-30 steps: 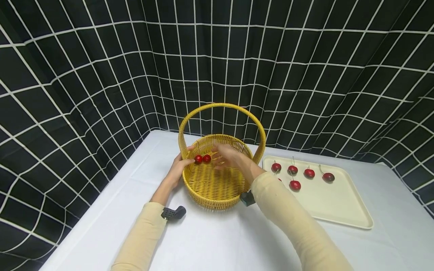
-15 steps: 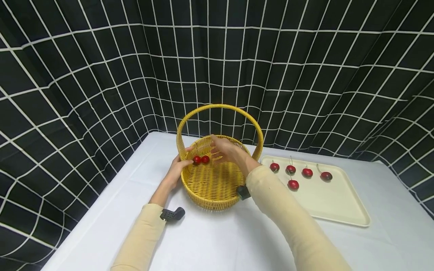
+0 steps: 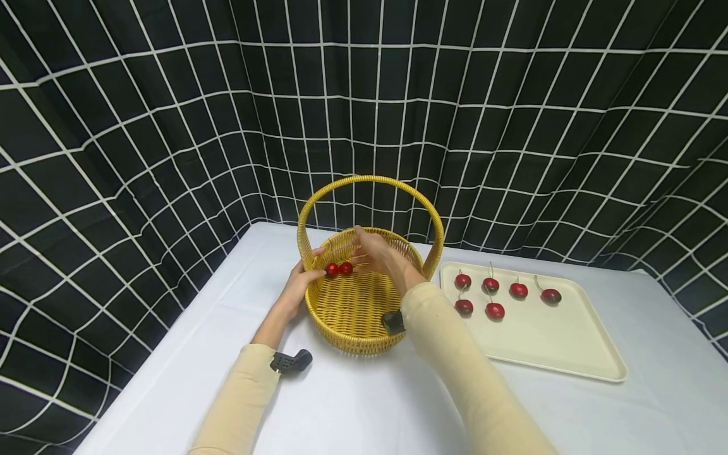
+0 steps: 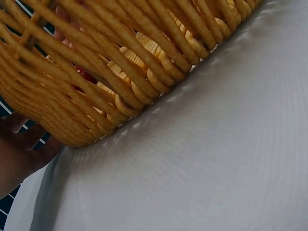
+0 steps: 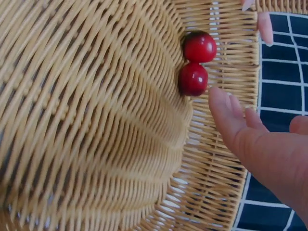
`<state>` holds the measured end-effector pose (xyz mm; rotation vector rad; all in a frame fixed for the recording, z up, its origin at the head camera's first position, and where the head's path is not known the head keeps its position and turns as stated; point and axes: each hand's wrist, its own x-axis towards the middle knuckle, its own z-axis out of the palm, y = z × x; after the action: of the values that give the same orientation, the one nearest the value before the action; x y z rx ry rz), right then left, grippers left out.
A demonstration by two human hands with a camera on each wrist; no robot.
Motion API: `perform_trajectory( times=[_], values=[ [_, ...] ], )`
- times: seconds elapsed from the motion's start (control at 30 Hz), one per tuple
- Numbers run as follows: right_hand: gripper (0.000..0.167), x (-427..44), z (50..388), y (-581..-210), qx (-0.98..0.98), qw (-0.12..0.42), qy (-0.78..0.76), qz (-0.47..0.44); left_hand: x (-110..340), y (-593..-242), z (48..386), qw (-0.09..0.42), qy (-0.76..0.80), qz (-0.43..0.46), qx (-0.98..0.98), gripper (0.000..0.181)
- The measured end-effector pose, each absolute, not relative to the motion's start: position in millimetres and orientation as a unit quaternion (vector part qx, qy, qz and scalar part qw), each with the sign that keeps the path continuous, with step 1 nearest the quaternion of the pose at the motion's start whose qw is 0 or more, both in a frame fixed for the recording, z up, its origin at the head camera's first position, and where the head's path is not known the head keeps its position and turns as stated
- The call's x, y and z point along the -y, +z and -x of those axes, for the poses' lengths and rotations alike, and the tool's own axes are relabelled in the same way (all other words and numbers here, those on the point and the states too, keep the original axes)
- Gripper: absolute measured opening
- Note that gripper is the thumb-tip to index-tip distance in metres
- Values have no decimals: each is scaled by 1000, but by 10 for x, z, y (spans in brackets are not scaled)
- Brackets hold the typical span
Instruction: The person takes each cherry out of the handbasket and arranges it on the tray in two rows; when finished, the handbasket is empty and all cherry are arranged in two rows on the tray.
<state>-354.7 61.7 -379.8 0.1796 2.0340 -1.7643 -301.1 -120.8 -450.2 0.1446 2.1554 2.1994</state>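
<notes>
A yellow wicker basket (image 3: 358, 309) with a tall arched handle stands on the table. Two red cherries (image 5: 196, 62) lie side by side at its left inner wall, touching each other. My left hand (image 3: 298, 284) grips the basket's left rim by the handle's foot, thumb over the edge. In the left wrist view, that hand's fingers (image 4: 41, 144) lie against the outside of the woven wall. Over the basket's far inner side, my right hand (image 3: 376, 254) reaches in with loosely extended fingers and holds nothing. Its fingertips are just beside the nearer cherry.
A cream tray (image 3: 560, 341) lies to the right of the basket, bearing several stemmed cherries (image 3: 519, 290) towards its far left part. A white cloth (image 3: 352, 404) covers the table. Black grid-patterned curtains (image 3: 387, 114) hang behind and at both sides.
My right forearm has shifted left and further into the basket, uncovering one more cherry on the tray. The left hand, the basket and its two cherries stay as they were.
</notes>
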Motion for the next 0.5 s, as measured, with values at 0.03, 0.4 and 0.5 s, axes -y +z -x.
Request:
perform_trajectory(
  times=[0.03, 0.4, 0.5],
  values=[
    [60, -618, 3584, -3835, -733, 215, -642, -67, 1206, -4502, 3013, 28, 713, -46, -699, 57],
    [56, -551, 3489, -3841, -664, 218, -707, -107, 1204, -4508, 3022, 27, 717, -42, -695, 57],
    [57, -550, 3487, -3862, -657, 218, -713, -115, 1201, -4496, 3019, 26, 717, -47, -695, 58]
  ],
)
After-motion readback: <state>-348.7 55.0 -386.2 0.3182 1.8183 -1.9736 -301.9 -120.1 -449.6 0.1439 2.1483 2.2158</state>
